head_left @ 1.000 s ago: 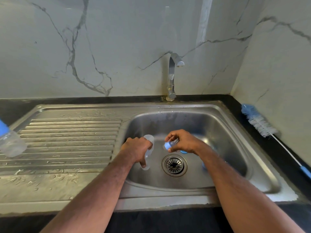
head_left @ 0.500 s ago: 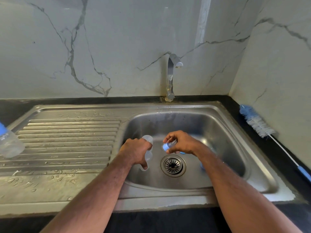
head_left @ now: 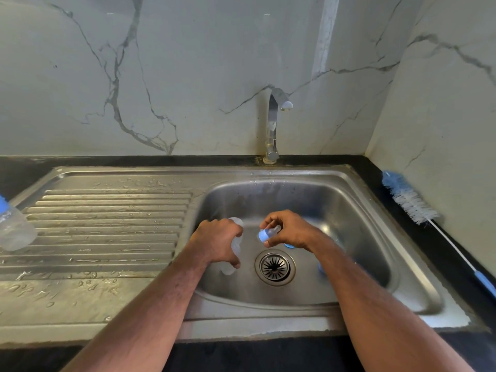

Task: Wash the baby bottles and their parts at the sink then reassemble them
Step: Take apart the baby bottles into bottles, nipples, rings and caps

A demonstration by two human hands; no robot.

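- Filling mid-frame, the sink [head_left: 349,210] sits dry under a closed tap [head_left: 273,122].
- Left hand [head_left: 217,241] still grips the clear bottle [head_left: 236,244], centre frame.
- Right hand [head_left: 288,232] keeps pinching the blue-ringed teat [head_left: 268,233] just beside it; barely any shift, so likely about to screw it on.

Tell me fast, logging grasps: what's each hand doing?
Left hand: grips the clear bottle.
Right hand: pinches the blue-collared nipple.
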